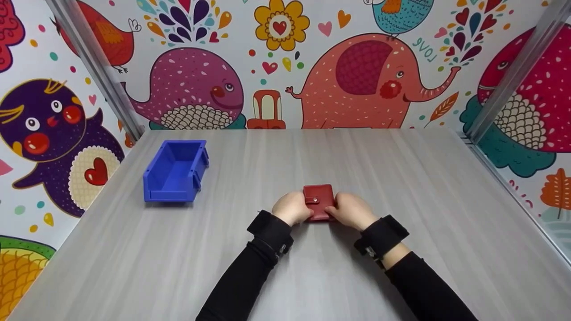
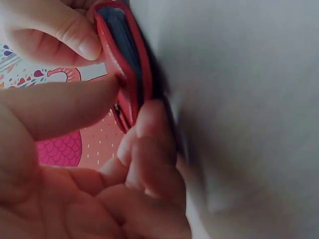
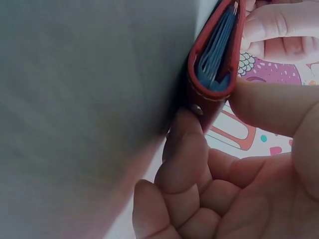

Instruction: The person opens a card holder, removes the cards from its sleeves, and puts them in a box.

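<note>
A red card holder [image 1: 322,196] with a snap strap on its left side is between my two hands, close over the table. My left hand [image 1: 292,208] pinches its left side, thumb on top and curled fingers beneath. On the opposite side my right hand [image 1: 354,210] pinches it the same way. In the left wrist view the holder [image 2: 119,55] appears edge-on, its covers folded together. Bluish clear sleeves [image 3: 217,52] show between the covers in the right wrist view, along with a round metal stud [image 3: 197,109] low on the spine.
A blue plastic bin [image 1: 169,195] stands at the left of the grey wood-grain table [image 1: 379,165]. Panels with cartoon animals [image 1: 357,80] and metal posts [image 1: 517,71] enclose the table at the back and sides. Black straps [image 1: 381,236] wrap both wrists.
</note>
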The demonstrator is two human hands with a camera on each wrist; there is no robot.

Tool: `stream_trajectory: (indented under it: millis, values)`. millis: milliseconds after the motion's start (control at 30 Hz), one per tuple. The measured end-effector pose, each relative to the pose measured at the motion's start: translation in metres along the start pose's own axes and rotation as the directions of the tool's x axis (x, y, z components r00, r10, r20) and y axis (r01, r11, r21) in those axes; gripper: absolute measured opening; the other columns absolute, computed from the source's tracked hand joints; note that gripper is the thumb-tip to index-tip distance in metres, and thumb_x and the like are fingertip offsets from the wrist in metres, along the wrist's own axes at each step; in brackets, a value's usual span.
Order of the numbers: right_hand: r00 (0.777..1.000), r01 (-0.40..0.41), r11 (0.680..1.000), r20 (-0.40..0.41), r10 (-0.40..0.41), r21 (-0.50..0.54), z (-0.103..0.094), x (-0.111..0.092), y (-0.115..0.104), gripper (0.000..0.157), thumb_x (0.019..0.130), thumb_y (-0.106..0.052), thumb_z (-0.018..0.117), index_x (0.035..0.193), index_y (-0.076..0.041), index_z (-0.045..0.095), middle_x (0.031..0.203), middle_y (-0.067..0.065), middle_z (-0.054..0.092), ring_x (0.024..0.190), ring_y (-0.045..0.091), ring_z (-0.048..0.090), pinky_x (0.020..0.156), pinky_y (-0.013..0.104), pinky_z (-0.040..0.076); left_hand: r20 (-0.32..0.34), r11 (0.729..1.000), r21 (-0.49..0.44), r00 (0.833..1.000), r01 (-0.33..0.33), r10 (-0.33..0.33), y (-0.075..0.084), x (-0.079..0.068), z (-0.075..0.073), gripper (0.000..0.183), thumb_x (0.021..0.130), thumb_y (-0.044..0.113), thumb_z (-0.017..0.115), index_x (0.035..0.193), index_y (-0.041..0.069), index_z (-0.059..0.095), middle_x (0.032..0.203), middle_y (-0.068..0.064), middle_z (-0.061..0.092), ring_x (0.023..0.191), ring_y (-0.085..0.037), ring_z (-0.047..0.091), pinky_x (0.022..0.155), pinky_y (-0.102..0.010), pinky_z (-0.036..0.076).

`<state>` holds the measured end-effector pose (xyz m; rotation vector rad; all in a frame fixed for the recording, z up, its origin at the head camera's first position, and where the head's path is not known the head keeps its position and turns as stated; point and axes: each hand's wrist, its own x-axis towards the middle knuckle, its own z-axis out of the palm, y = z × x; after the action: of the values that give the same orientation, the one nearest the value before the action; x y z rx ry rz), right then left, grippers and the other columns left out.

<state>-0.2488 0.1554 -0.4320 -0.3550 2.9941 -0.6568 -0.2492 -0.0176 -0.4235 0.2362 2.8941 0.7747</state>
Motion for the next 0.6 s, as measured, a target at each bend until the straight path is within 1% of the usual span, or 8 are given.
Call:
stream_trajectory:
  millis: [100,167,267,367,467,533,600]
  values:
    - [1.000,-0.004,1.000,0.018,0.004,0.010,-0.001,0.001,0.002,0.025,0.091,-0.022,0.070,0.075,-0.005,0.059,0.064,0.001,0.048,0.058,0.017,0.044,0.056,0.033,0.038,-0.005,1.000,0.011,1.000,0.001,-0.001,0.000,0.000,0.001,0.015,0.080,0.018,0.075,0.083,0.006,0.066,0.089,-0.009,0.070,0.067,-0.020,0.058,0.062,-0.032,0.047]
    - [1.000,-0.009,1.000,0.023,0.008,0.021,-0.003,0.002,0.003,0.024,0.090,-0.023,0.070,0.079,-0.003,0.062,0.067,0.002,0.053,0.060,0.019,0.047,0.058,0.034,0.040,-0.019,1.000,0.024,1.000,0.007,-0.007,0.000,-0.001,0.001,0.015,0.080,0.019,0.075,0.083,0.007,0.066,0.088,-0.008,0.070,0.068,-0.020,0.059,0.063,-0.033,0.047]
    - [1.000,-0.022,0.999,0.001,0.022,0.048,-0.007,0.006,0.007,0.026,0.091,-0.022,0.069,0.093,0.003,0.066,0.078,0.010,0.063,0.069,0.023,0.057,0.065,0.039,0.047,-0.071,0.998,0.057,0.997,0.023,-0.019,0.001,-0.004,0.001,0.014,0.080,0.021,0.073,0.081,0.009,0.066,0.087,-0.006,0.070,0.072,-0.021,0.063,0.062,-0.035,0.049]
    - [0.998,-0.035,0.997,-0.048,0.038,0.063,-0.012,0.013,0.010,0.031,0.093,-0.021,0.066,0.108,0.006,0.065,0.092,0.016,0.067,0.081,0.030,0.063,0.075,0.045,0.051,-0.134,0.997,0.080,0.991,0.019,-0.008,0.007,-0.007,0.002,0.014,0.080,0.023,0.073,0.078,0.011,0.066,0.082,-0.005,0.070,0.073,-0.022,0.065,0.060,-0.037,0.050]
    - [0.996,-0.019,0.998,-0.086,0.024,0.067,-0.014,0.024,0.011,0.028,0.094,-0.017,0.064,0.111,0.005,0.066,0.094,0.018,0.067,0.086,0.033,0.063,0.078,0.047,0.050,-0.164,0.996,0.080,0.986,-0.027,0.039,0.017,-0.009,0.005,0.018,0.081,0.026,0.074,0.074,0.012,0.065,0.073,-0.003,0.067,0.069,-0.022,0.065,0.057,-0.036,0.049]
    - [0.994,0.023,0.998,-0.109,-0.017,0.050,-0.014,0.032,0.012,0.024,0.094,-0.013,0.063,0.110,0.004,0.067,0.097,0.018,0.067,0.089,0.034,0.063,0.081,0.048,0.050,-0.161,0.994,0.085,0.984,-0.065,0.078,0.024,-0.010,0.008,0.021,0.081,0.027,0.075,0.072,0.013,0.063,0.069,-0.002,0.065,0.067,-0.022,0.065,0.056,-0.035,0.049]
    - [0.990,0.067,0.997,-0.129,-0.063,0.024,-0.012,0.038,0.014,0.022,0.093,-0.010,0.063,0.109,0.003,0.069,0.100,0.019,0.067,0.093,0.035,0.063,0.084,0.048,0.049,-0.155,0.990,0.102,0.981,-0.098,0.113,0.031,-0.011,0.014,0.024,0.081,0.028,0.076,0.070,0.014,0.061,0.069,-0.002,0.064,0.067,-0.023,0.065,0.056,-0.036,0.049]
